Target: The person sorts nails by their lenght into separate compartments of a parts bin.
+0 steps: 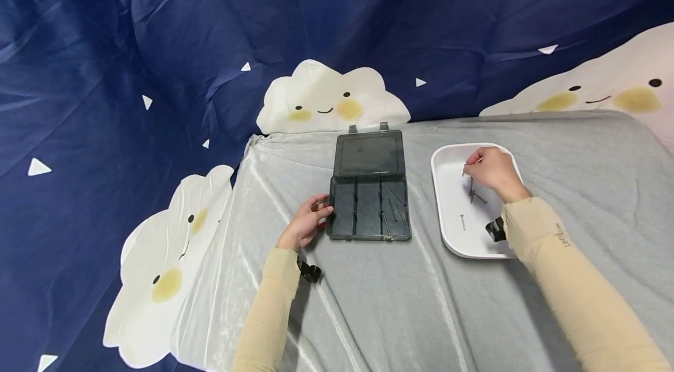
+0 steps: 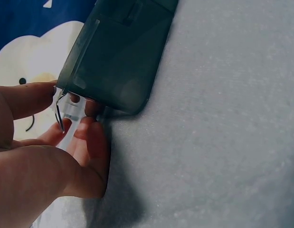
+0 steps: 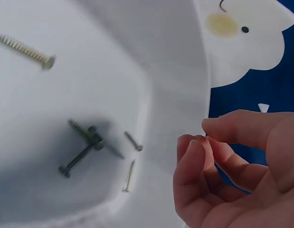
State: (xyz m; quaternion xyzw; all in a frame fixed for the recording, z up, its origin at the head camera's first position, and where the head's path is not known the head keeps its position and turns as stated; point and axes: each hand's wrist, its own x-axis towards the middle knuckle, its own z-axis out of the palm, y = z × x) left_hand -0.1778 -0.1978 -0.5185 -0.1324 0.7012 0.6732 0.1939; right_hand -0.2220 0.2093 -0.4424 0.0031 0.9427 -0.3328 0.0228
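My left hand (image 1: 306, 220) grips the left edge of a dark see-through compartment box (image 1: 342, 214), which lies with its lid (image 1: 368, 152) folded back. In the left wrist view the thumb (image 2: 37, 97) is by the top edge and bent fingers are at the side. Several long screws (image 1: 401, 215) lie in the box's right column. Over the far end of a white tray (image 1: 447, 196) hovers my right hand (image 1: 492, 170), fingers bent toward the thumb, with nothing visible between the tips. Small screws (image 3: 130, 175) lie near those fingers; two screws cross each other (image 3: 80, 154) further in.
Another screw (image 1: 463, 221) lies apart in the tray. A grey cloth (image 1: 368, 302) covers the table, with folds running toward me. Behind stands a dark blue curtain (image 1: 210, 27) printed with clouds and white triangles.
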